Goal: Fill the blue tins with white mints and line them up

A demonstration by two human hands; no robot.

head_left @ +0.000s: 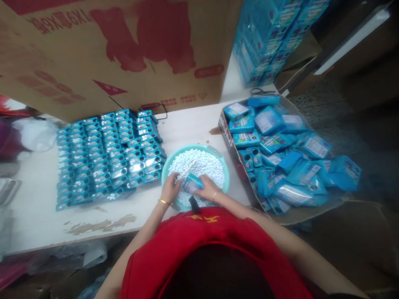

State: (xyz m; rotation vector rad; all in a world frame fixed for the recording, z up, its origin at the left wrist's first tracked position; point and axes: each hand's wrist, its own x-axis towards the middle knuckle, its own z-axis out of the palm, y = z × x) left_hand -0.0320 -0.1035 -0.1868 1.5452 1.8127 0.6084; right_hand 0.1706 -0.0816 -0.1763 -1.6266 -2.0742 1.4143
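Observation:
A mint-green basin [227, 179] full of small white pellets [202, 160] stands at the table's front edge. Over it, my right hand [209, 188] grips a small blue box [193, 183], tilted above the pellets. My left hand [170, 189] is at the basin's left side, close to the box, with its fingers bent together. What those fingers hold, if anything, is too small to make out. Left of the basin, many similar blue boxes [120, 170] stand in packed rows, with white bits showing at their round dark openings.
On the right, an open carton [234, 146] overflows with blue packages [292, 159]. Behind the rows rises a large cardboard box [71, 75]. Stacked blue packs [265, 38] stand at the back right, near scissors [261, 91]. A clear plastic bag [36, 133] lies far left.

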